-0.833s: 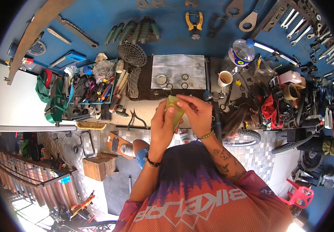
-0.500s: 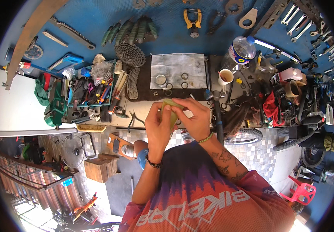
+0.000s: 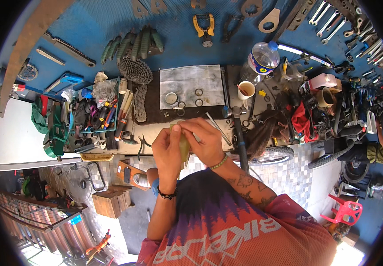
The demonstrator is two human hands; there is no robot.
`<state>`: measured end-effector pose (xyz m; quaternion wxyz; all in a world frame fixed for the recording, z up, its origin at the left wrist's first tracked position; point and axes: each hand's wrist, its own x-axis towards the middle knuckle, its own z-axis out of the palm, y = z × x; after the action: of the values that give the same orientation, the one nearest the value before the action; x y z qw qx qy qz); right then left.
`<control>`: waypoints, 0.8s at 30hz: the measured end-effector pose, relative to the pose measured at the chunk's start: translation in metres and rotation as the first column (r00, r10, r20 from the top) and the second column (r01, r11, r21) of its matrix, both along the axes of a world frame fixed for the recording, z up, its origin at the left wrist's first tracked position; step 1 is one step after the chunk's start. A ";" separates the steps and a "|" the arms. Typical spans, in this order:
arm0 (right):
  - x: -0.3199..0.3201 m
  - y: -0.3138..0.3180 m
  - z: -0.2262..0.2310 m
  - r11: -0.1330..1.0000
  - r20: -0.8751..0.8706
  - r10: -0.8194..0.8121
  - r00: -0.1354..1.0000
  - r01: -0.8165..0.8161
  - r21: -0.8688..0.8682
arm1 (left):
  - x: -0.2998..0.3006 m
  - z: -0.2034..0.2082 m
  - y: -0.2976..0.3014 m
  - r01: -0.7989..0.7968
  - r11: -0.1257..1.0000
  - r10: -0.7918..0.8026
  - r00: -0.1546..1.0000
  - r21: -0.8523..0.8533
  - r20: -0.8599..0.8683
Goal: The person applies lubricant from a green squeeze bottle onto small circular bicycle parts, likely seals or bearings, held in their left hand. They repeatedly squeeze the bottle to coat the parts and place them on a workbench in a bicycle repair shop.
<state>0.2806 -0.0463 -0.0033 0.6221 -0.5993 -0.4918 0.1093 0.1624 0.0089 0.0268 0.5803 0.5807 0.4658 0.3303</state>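
Apparently mid-job, your left hand (image 3: 165, 146) and right hand (image 3: 208, 144) grip the greenish packet (image 3: 184, 148). Rings (image 3: 196, 92) lie untouched on paper (image 3: 187, 79).

You are in what looks like a bicycle repair workshop. The blue wall (image 3: 176, 48) across the top of the frame carries hung tools: yellow-handled pliers (image 3: 204, 30) at upper centre, wrenches (image 3: 329, 25) at upper right. Left of upper centre, you have a stack of sprockets (image 3: 135, 71) above a chain (image 3: 140, 105) by your workbench (image 3: 150, 128). Right of centre lies a hammer (image 3: 240, 138), and a knobbly-tyred wheel (image 3: 271, 155) shows below the bench edge.
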 end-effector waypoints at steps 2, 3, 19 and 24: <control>-0.008 0.000 -0.002 1.000 -0.074 0.016 0.997 -0.018 -0.022 | -0.003 -0.004 0.001 -0.026 1.000 0.026 0.999 -0.007 -0.034; -0.010 -0.001 -0.002 0.999 -0.090 0.007 0.996 -0.010 -0.033 | -0.004 -0.005 0.000 -0.042 0.999 0.041 0.999 -0.026 -0.033; -0.035 0.003 -0.028 0.941 -0.973 0.200 0.111 -0.300 0.159 | 0.018 -0.023 -0.018 -0.056 0.944 0.077 0.996 0.325 -0.052; -0.027 -0.006 -0.008 0.959 -0.982 0.044 0.184 -0.283 -0.010 | 0.017 -0.026 -0.020 0.015 0.853 0.077 0.985 0.522 -0.154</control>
<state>0.2531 -0.0526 -0.0113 0.7162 -0.3952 -0.0378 0.5740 0.1795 -0.0110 0.0013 0.3542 0.7343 0.4158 0.4030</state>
